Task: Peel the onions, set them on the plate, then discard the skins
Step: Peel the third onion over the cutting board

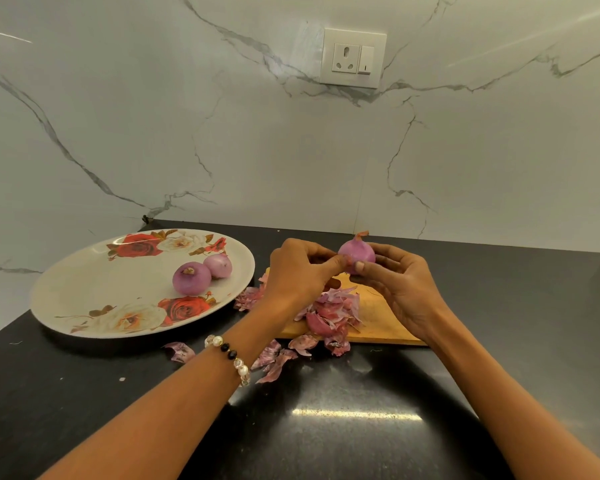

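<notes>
A purple onion (355,252) with a dry tip on top is held above the wooden cutting board (378,323). My right hand (402,289) grips it from the right, thumb on its front. My left hand (300,271) pinches at the onion's lower left side. Two peeled purple onions (192,278) (218,266) lie side by side on the white plate with red roses (84,289) at the left. A heap of pink onion skins (329,313) covers the board below my hands.
Loose skins (274,360) are scattered on the black countertop in front of the board, one piece (181,351) near the plate's rim. A marble wall with a socket (352,58) rises right behind the counter.
</notes>
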Demonstrator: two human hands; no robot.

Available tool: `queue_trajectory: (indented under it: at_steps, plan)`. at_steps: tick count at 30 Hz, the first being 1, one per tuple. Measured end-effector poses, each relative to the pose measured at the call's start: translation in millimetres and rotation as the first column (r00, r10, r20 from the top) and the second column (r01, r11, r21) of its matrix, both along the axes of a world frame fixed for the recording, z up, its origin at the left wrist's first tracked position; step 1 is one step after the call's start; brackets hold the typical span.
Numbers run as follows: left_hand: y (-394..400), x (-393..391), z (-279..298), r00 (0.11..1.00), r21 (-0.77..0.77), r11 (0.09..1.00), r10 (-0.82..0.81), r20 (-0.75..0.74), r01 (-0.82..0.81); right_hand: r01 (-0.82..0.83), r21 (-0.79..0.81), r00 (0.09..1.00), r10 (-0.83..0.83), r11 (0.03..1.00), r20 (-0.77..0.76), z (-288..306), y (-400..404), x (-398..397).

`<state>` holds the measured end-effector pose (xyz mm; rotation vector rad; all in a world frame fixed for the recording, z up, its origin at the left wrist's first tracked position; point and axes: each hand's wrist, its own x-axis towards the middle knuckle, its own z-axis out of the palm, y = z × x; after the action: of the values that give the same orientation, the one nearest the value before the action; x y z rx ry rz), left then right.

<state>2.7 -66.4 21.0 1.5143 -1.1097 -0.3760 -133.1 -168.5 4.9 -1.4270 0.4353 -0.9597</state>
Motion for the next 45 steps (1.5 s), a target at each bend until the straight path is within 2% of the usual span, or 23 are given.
queue_trajectory:
  at_steps: [4, 10, 24, 28, 31, 35, 42, 45]
  plan:
    - [0.1, 4.1, -1.5, 0.996, 0.007, 1.000, 0.027, -0.081, -0.027, 0.033, -0.158, 0.992, -0.051, 0.987, -0.114, -3.4, 0.2, 2.6]
    - [0.2, 4.7, -2.2, 0.962, 0.018, 0.999, -0.029, -0.272, 0.035, 0.071, -0.301, 0.986, -0.113, 0.951, -0.125, -3.5, 0.8, 2.8]
    - [-2.1, 3.1, -6.8, 0.975, 0.026, 0.999, 0.047, -0.217, -0.042, 0.079, -0.503, 0.974, -0.173, 0.861, -0.144, -9.1, -3.0, 3.7]
    - [-2.9, 2.9, -10.0, 0.988, 0.047, 0.996, 0.086, -0.126, -0.081, 0.075, -0.529, 0.967, -0.192, 0.845, -0.169, -10.0, -3.5, 3.7]
    - [-2.7, 2.5, -10.4, 0.993, 0.034, 0.995, 0.101, -0.063, -0.099, 0.079, -0.507, 0.968, -0.188, 0.858, -0.166, -8.7, -2.7, 3.0]
    - [-2.2, 4.0, -6.3, 0.993, 0.021, 0.998, 0.063, -0.099, -0.061, 0.097, -0.393, 0.980, -0.157, 0.914, -0.125, -7.1, -1.6, 2.0]
    - [-0.4, 7.7, -2.0, 0.942, -0.010, 0.996, -0.084, -0.325, 0.085, 0.026, -0.165, 0.999, -0.033, 0.986, -0.043, -5.7, -2.1, 1.2]
    - [0.3, 8.3, -0.8, 0.912, -0.031, 0.988, -0.149, -0.383, 0.148, -0.002, -0.020, 0.999, 0.003, 1.000, 0.043, -3.3, 0.3, 1.8]
